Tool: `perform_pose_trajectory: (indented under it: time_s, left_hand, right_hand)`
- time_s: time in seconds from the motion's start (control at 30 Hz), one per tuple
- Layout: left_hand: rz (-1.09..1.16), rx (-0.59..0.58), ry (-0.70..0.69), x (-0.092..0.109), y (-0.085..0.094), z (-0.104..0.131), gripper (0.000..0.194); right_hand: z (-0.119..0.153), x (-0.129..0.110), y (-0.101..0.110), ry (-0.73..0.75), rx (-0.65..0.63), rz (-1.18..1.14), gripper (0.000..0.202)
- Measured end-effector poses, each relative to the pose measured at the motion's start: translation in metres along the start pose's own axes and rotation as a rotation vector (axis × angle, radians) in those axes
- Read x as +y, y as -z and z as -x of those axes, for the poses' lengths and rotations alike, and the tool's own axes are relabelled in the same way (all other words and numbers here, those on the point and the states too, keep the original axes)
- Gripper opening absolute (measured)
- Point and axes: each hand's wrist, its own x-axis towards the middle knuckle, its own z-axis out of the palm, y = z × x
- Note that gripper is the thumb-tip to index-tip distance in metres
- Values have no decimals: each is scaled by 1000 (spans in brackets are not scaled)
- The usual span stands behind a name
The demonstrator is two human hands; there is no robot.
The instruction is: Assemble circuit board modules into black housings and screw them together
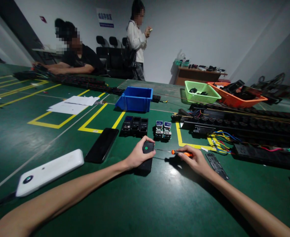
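Note:
My left hand [137, 154] is closed around a small black plastic case [147, 166] with a green dot on it, held at the green tabletop. In my right hand [194, 159] is a screwdriver [174, 152] with an orange and black handle. Its thin shaft points left, and the tip reaches the right side of the case by my left fingertips. Just beyond, two small circuit modules [159, 130] with blue screens stand side by side. To their left lie several black cases [135, 125]. A flat black cover [217, 166] rests right of my right hand.
A black phone [102, 145] and a white power bank [50, 171] lie at left. Behind are a blue bin [137, 98], a green basket [201, 92] and an orange basket [237, 95]. Long black strips [233, 123] with wires line the right. Two other people are beyond the table.

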Motion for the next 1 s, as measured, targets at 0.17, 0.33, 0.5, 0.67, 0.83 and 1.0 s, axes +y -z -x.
perform_pose_trajectory:
  time_s: [0.17,0.33,0.5,0.67,0.83,1.0]
  left_hand:
    - [-22,-9,-3,1,0,0,35]
    - [-24,-7,1,1,0,0,35]
    - [-18,-7,-1,1,0,1,34]
    - [-28,-1,-3,3,0,1,34]
    - [-19,-10,1,3,0,0,34]
    - [-22,-5,-1,-1,0,0,35]
  right_hand:
    - [-3,5,1,84,44,-38,23]
    - [-6,8,4,211,44,-43,15]
    - [-4,8,4,234,49,-21,11]
    - [-3,6,4,209,70,18,11]
    - [-3,2,5,194,75,44,12]
    - [-3,-3,4,144,72,60,14]
